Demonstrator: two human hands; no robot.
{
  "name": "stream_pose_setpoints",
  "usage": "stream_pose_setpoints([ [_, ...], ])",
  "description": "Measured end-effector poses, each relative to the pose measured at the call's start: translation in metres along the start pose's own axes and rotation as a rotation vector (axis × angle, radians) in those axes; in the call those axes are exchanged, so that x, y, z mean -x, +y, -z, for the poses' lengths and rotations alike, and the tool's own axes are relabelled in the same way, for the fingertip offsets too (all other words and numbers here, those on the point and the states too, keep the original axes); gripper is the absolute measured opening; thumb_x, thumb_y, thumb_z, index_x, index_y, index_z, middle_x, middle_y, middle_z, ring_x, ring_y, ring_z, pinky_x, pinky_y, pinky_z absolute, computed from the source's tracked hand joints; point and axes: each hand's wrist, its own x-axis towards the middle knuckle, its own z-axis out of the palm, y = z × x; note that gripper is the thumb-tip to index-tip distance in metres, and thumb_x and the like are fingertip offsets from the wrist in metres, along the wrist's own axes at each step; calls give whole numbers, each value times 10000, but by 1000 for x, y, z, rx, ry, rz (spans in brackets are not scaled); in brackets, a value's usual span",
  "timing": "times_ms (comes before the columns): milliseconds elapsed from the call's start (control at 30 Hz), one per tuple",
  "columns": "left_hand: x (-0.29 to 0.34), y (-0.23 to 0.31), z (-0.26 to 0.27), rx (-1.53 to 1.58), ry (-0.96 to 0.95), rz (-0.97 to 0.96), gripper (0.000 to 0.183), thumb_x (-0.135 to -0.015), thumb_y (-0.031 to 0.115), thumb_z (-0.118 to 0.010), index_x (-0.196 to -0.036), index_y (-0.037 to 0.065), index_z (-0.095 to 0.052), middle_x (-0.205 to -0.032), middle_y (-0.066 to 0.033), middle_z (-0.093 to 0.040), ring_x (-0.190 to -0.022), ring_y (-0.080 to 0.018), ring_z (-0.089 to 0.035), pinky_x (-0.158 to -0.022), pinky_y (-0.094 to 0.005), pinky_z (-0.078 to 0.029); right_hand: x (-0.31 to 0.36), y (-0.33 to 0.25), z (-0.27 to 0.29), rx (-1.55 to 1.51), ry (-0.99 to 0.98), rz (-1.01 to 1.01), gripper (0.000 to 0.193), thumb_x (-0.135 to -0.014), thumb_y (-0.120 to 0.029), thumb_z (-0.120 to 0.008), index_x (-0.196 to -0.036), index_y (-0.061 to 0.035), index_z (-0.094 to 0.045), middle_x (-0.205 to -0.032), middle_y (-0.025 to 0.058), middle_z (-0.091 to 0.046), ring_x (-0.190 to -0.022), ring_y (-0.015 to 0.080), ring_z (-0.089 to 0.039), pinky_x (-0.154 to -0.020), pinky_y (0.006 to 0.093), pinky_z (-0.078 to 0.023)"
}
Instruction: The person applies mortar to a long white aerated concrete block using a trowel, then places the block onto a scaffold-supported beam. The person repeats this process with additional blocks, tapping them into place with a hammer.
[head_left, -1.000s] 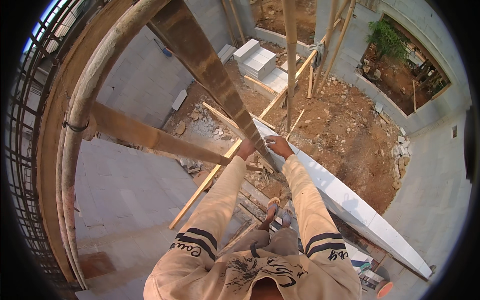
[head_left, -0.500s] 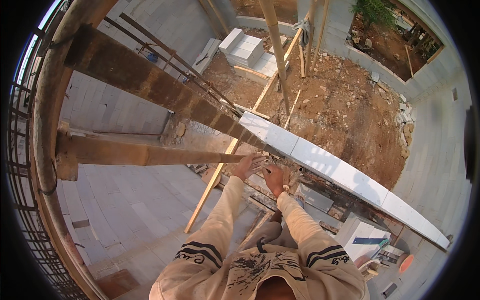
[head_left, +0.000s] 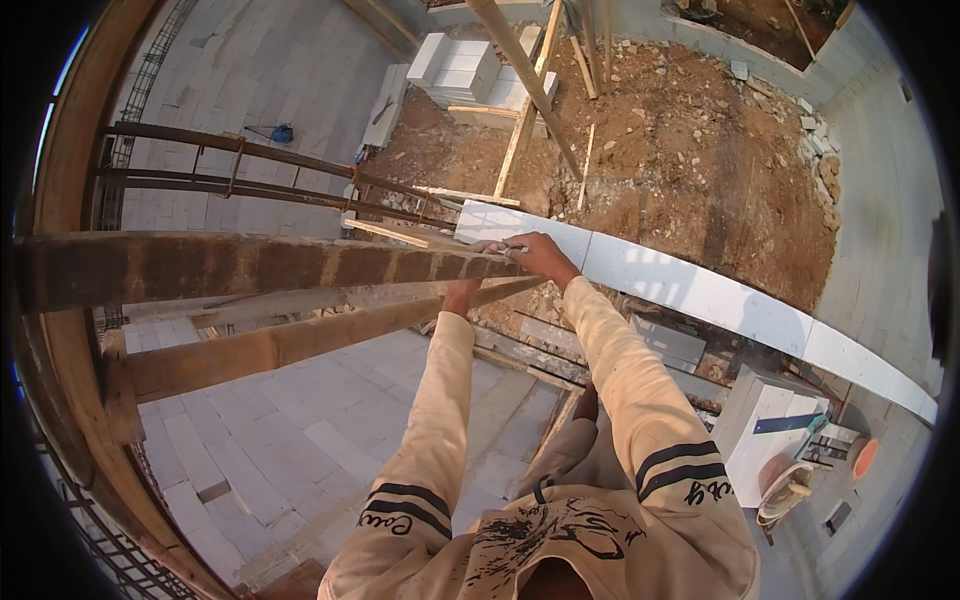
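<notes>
A long dark brown beam (head_left: 215, 270) runs in from the left, and its narrow end lies at my hands. My left hand (head_left: 461, 294) is wrapped round the beam near that end, with fingertips at the upper edge and the palm partly hidden behind it. Right beside them, my right hand (head_left: 543, 256) is closed at the beam's end, its fingertips pinched together. Whatever they pinch is too small to make out. Under the beam slants a round bamboo pole (head_left: 235, 362), ending just below my right hand.
A row of white blocks (head_left: 690, 284) tops a low wall beyond my hands. Rusty rebar (head_left: 270, 155) crosses at the upper left. Stacked white blocks (head_left: 455, 68) and bamboo props (head_left: 530, 75) stand on the dirt. An orange bowl (head_left: 864, 458) lies at the lower right.
My view has shifted, and the beam now lies more level. My left hand, earlier open by the bamboo pole, has closed round the beam. My right hand has moved to the beam's end.
</notes>
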Motion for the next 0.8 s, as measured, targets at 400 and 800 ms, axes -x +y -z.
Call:
stream_pose_setpoints([
  [400, 66, -29, -3, 303, 137, 503, 417, -1089, 342, -579, -1340, 18, -658, -1298, -114, -709, -1057, -199, -675, -919, -341, -546, 125, 43, -74, -384, 450, -278, 177, -950, -145, -717, -1031, 3, -774, -899, 142, -766, -824, 267, -742, -739, 378, -567],
  [800, 16, -85, 19, 382, 192, 379, 99, -966, 143, -729, -919, 110, -649, -723, 30, -566, -530, -95, -485, -457, -294, -366, 174, -2, -102, -71, 181, -9, 253, -919, -116, -717, -1157, -47, -764, -1222, 140, -742, -1110, 372, -705, -940, 410, -584],
])
